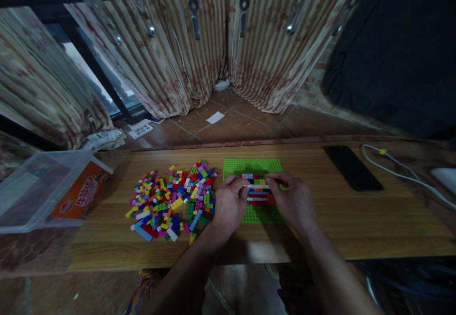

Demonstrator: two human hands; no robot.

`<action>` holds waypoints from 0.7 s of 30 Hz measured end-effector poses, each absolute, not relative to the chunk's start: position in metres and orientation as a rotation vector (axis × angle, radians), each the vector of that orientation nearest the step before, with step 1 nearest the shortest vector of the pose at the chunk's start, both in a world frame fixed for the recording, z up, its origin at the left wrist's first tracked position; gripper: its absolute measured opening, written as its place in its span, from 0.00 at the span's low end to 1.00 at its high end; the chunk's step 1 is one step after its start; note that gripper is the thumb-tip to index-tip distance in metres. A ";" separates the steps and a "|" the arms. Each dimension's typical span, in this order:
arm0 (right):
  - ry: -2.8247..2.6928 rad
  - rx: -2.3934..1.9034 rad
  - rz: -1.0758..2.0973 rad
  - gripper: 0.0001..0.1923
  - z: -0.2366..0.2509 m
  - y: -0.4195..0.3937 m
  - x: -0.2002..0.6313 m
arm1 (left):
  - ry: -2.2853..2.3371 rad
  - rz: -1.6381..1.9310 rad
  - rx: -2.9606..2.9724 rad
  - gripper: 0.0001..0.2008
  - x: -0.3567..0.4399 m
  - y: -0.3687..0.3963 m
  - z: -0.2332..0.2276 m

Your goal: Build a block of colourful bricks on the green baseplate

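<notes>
A small build of stacked toy bricks (260, 194), in red, blue, white, yellow and other colours, is on the green baseplate (231, 164). My left hand (230, 202) pinches its left side, near the end of a white row. At the right side, my right hand (292, 200) has its thumb and forefinger closed against the upper edge of the build. The fingers cover both ends of the build, and I cannot tell whether a loose small brick is between them. To the left lies a spread pile of loose toy bricks (177, 204) in many colours.
The wooden table (331, 215) carries a dark phone (352, 167) and a white cable (402, 171) on the right. A clear plastic bin (33, 182) with an orange label stands at the left end. Striped curtains (199, 58) hang beyond the tiled floor.
</notes>
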State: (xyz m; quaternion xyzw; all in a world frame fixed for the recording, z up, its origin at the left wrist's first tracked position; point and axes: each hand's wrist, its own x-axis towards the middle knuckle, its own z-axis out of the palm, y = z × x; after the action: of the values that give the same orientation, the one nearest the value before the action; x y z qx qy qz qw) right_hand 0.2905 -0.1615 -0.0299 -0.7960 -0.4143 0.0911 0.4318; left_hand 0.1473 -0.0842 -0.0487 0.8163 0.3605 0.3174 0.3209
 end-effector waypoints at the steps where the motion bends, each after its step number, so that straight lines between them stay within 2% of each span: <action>1: -1.038 -1.992 0.230 0.15 -0.030 -0.162 0.291 | 0.956 0.843 2.133 0.08 0.148 -0.085 -0.049; 8: -1.011 -2.129 0.213 0.19 -0.041 -0.161 0.294 | 1.044 0.900 1.908 0.04 0.154 -0.082 -0.058; 15: -1.012 -2.226 0.236 0.36 -0.052 -0.151 0.280 | 1.022 0.879 1.792 0.03 0.156 -0.078 -0.063; 21: -1.019 -2.289 0.165 0.35 -0.058 -0.146 0.277 | 1.025 0.863 1.763 0.05 0.157 -0.077 -0.064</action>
State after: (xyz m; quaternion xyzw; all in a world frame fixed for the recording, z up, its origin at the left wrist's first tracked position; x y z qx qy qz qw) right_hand 0.2767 -0.1462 -0.0577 -0.8666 -0.3858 0.0624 0.3103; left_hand 0.1572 -0.0773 -0.0644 0.7123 0.4138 0.3484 0.4472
